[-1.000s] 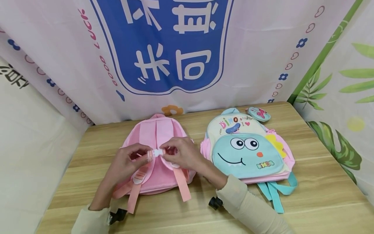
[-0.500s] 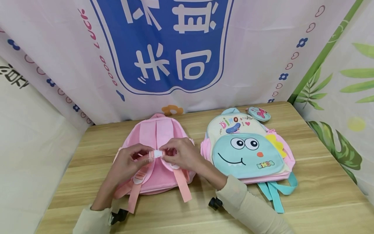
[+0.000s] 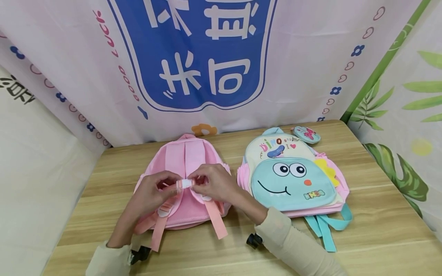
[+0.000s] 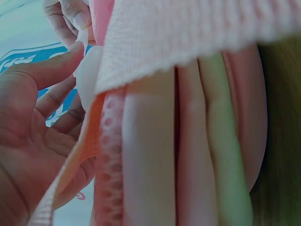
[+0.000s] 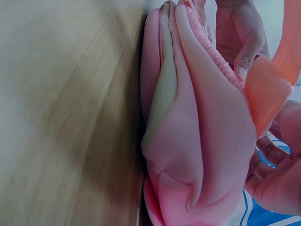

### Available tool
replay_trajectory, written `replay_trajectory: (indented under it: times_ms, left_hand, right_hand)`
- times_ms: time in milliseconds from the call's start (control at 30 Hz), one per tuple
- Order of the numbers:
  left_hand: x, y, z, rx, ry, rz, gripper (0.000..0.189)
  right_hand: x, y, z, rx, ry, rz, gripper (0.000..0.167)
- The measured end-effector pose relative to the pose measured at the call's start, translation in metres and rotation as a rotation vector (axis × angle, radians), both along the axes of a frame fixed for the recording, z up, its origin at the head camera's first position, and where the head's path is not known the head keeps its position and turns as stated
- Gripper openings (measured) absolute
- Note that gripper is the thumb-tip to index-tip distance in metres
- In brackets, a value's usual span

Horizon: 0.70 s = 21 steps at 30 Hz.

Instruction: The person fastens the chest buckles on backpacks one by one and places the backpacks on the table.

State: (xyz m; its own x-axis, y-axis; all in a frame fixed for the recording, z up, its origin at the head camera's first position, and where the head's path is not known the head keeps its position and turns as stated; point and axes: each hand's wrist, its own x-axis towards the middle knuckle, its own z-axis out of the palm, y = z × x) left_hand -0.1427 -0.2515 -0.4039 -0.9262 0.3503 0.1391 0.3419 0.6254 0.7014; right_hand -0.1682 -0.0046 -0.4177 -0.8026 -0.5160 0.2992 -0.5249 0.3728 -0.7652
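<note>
Pinching a white chest buckle (image 3: 187, 183) from both ends: left hand (image 3: 152, 193) on its left end, right hand (image 3: 215, 184) on its right end, thumbs and fingertips narrow, no full fist. Buckle sits over the middle of the pink backpack (image 3: 189, 211), left half of the wooden table (image 3: 238, 255). Backpack lies back panel up, top handle (image 3: 187, 137) far, which puts both shoulder straps (image 3: 175, 158) and the buckle facing the person. Opposed holds probably keep the two halves in line and level. Halves look joined; can't tell if latched, fingertips cover the ends.

Left wrist view: left thumb by the white plastic, palm off to the side, likely so the webbing stays free. Right wrist view: buckle itself not clear. Orange strap tails (image 3: 215, 218) hang toward the near side, loose, out of the grip.

Dino backpack (image 3: 293, 186) lies to the right, front up, apart from the hands, probably leaving room to work; teal straps (image 3: 324, 226) trail near.
</note>
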Motion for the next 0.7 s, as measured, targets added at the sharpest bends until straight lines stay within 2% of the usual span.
replay_trajectory:
  times_ms: [267, 600, 700]
  left_hand:
    - [-0.002, 0.000, -0.006, -0.025, -0.015, -0.029, 0.020]
    - [-0.005, 0.001, -0.011, -0.052, -0.081, -0.030, 0.018]
    - [-0.005, 0.001, -0.012, -0.075, -0.081, -0.026, 0.017]
  right_hand:
    - [-0.001, -0.001, -0.006, 0.037, -0.007, 0.001, 0.021]
    - [-0.004, -0.002, -0.012, 0.076, -0.021, 0.002, 0.021]
    - [-0.004, -0.001, -0.013, 0.095, -0.036, 0.002, 0.021]
